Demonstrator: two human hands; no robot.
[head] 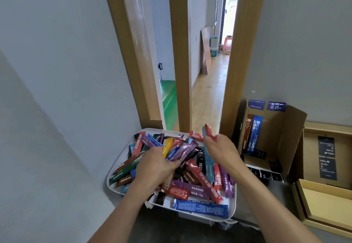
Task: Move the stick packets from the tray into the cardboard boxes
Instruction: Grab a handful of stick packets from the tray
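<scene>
Purple stick packets [185,150] fan from the left hand [158,164]'s grip; right hand [219,147] pinches a red packet [210,132] over the tray [233,204].

doorway and the hall beyond

a wooden door frame [242,56] stood between grey walls [57,52]. past it ran a pale wood floor [209,94], with a green floor [169,99] to the left. a board [206,50] leaned on the hall wall beside a bucket [214,47]; a red stool [228,42] stood farther back.

Head camera looks down, close above tray [232,202].
</scene>
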